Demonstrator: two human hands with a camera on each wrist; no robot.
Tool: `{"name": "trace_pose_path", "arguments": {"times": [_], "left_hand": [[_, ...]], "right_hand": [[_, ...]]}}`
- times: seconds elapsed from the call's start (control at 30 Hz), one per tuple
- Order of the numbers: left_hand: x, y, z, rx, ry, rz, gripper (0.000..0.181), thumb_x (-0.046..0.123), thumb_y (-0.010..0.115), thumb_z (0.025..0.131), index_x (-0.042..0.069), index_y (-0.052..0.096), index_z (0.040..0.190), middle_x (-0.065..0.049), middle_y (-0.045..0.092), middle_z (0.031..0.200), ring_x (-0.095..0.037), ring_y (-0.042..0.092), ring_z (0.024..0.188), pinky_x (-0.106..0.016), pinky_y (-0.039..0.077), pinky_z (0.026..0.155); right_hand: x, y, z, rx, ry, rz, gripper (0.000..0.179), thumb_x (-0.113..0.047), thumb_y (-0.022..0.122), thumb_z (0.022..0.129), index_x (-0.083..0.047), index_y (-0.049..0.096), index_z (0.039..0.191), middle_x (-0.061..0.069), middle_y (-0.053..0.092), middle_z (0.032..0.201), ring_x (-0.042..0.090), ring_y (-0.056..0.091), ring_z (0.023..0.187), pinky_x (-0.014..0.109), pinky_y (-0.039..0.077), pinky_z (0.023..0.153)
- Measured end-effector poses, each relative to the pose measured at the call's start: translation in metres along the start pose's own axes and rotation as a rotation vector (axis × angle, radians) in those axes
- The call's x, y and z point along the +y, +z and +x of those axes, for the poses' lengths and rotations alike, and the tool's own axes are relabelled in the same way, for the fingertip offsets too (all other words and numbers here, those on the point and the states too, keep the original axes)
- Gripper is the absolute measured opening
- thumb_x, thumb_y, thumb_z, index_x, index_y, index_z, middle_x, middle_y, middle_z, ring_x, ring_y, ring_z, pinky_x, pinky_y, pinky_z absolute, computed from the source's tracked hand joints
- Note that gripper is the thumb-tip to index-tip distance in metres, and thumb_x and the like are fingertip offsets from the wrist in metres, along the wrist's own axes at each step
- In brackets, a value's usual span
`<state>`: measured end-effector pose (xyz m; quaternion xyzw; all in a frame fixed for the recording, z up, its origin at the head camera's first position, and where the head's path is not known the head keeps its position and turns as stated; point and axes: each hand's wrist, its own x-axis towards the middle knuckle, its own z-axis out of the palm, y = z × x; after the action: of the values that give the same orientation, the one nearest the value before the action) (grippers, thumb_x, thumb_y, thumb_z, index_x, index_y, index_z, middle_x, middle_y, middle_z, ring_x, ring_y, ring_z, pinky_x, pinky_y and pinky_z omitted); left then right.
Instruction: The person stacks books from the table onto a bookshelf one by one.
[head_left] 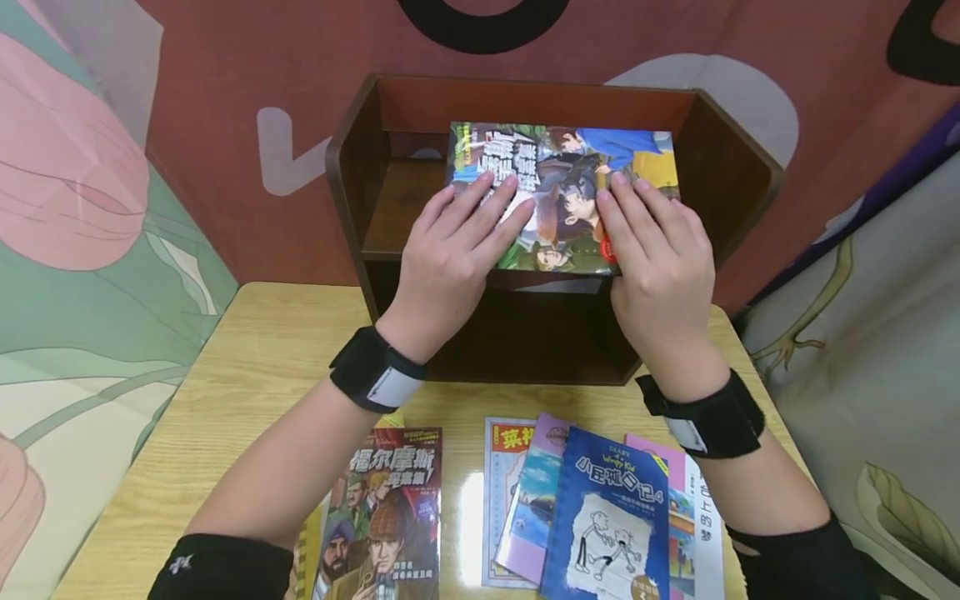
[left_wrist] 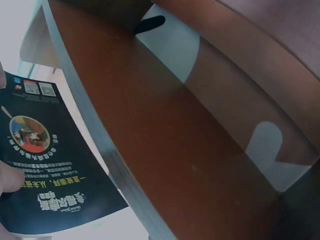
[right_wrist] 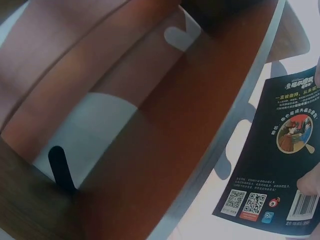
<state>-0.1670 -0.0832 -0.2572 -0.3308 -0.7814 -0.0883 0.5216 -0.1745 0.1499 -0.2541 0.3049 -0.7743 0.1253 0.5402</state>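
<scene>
Both my hands hold a comic-style paperback book flat in front of the upper opening of a dark brown wooden shelf. My left hand grips its left part and my right hand its right part, with the fingers lying over the colourful front cover. Underneath, the thumbs press on the black back cover, as the left wrist view and right wrist view show. Beside the book, the brown shelf board fills much of the right wrist view.
On the wooden table, a dark detective comic book lies at front left, partly over something yellow. Several overlapping books, topped by a blue diary-style book, lie at front right. A printed cloth hangs behind the shelf.
</scene>
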Motion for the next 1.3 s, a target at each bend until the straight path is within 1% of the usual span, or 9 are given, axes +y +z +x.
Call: {"name": "trace_pose_path", "arguments": {"times": [0.13,0.33,0.5,0.7,0.87,0.97,1.1,1.17,1.3], "left_hand": [[-0.004,0.005,-0.004,-0.044,0.001,0.011,0.036,0.000,0.060,0.101,0.006,0.067,0.136,-0.015,0.063,0.136,-0.031,0.057,0.129,-0.044,0.040,0.111],[-0.005,0.011,-0.016,-0.201,-0.033,-0.002,0.039,-0.001,0.064,0.098,0.007,0.066,0.137,-0.014,0.063,0.136,-0.029,0.059,0.127,-0.044,0.044,0.108],[-0.003,0.009,-0.019,-0.325,-0.078,-0.049,0.040,-0.003,0.066,0.097,0.006,0.067,0.135,-0.015,0.065,0.134,-0.029,0.063,0.121,-0.044,0.048,0.104],[-0.001,0.007,-0.018,-0.428,-0.090,-0.056,0.042,-0.002,0.067,0.096,0.006,0.066,0.137,-0.015,0.064,0.135,-0.029,0.061,0.123,-0.044,0.049,0.103],[-0.003,0.004,-0.019,-0.505,-0.088,-0.080,0.056,0.027,0.076,0.095,0.007,0.058,0.145,-0.015,0.059,0.142,-0.030,0.056,0.130,-0.045,0.044,0.108],[-0.005,0.001,-0.020,-0.553,-0.115,-0.140,0.068,0.051,0.064,0.097,0.007,0.053,0.148,-0.016,0.056,0.146,-0.029,0.050,0.136,-0.044,0.037,0.113],[-0.007,-0.001,-0.020,-0.583,-0.132,-0.173,0.064,0.053,0.054,0.102,0.006,0.056,0.146,-0.016,0.054,0.148,-0.027,0.045,0.140,-0.043,0.031,0.117],[-0.006,-0.002,-0.017,-0.610,-0.141,-0.157,0.060,0.050,0.051,0.104,0.007,0.057,0.145,-0.015,0.052,0.149,-0.027,0.042,0.143,-0.043,0.029,0.118],[-0.003,0.000,-0.009,-0.687,-0.197,-0.096,0.058,0.049,0.046,0.106,0.011,0.055,0.149,-0.012,0.047,0.153,-0.029,0.030,0.149,-0.046,0.023,0.120]], "right_hand": [[0.006,0.005,-0.003,-0.064,-0.026,0.006,0.038,0.004,0.056,0.099,-0.002,0.066,0.135,0.012,0.061,0.137,0.031,0.057,0.129,0.049,0.045,0.105],[0.010,0.010,-0.016,-0.267,-0.033,0.037,0.042,0.008,0.053,0.097,0.003,0.062,0.137,0.020,0.060,0.139,0.042,0.056,0.124,0.055,0.047,0.100],[0.010,0.010,-0.021,-0.389,0.009,0.059,0.045,0.011,0.052,0.092,0.003,0.063,0.136,0.024,0.059,0.130,0.043,0.055,0.114,0.056,0.050,0.097],[0.012,0.007,-0.024,-0.484,0.072,0.084,0.051,0.010,0.057,0.085,0.001,0.064,0.135,0.020,0.063,0.131,0.039,0.056,0.119,0.052,0.050,0.099],[0.016,0.002,-0.029,-0.514,0.092,0.142,0.052,-0.004,0.076,0.084,0.000,0.064,0.134,0.016,0.062,0.137,0.036,0.054,0.125,0.052,0.048,0.102],[0.021,-0.003,-0.034,-0.531,0.075,0.208,0.058,-0.029,0.078,0.089,-0.003,0.062,0.138,0.014,0.058,0.143,0.035,0.051,0.130,0.054,0.046,0.104],[0.026,-0.006,-0.036,-0.560,0.047,0.261,0.065,-0.054,0.053,0.102,-0.006,0.058,0.145,0.012,0.053,0.150,0.034,0.046,0.136,0.052,0.040,0.110],[0.028,-0.006,-0.034,-0.583,0.048,0.260,0.062,-0.051,0.049,0.105,-0.005,0.056,0.146,0.012,0.051,0.151,0.033,0.045,0.138,0.050,0.037,0.113],[0.030,-0.004,-0.028,-0.641,0.080,0.235,0.054,-0.030,0.064,0.102,-0.004,0.053,0.148,0.013,0.049,0.152,0.034,0.043,0.140,0.050,0.034,0.114]]}}
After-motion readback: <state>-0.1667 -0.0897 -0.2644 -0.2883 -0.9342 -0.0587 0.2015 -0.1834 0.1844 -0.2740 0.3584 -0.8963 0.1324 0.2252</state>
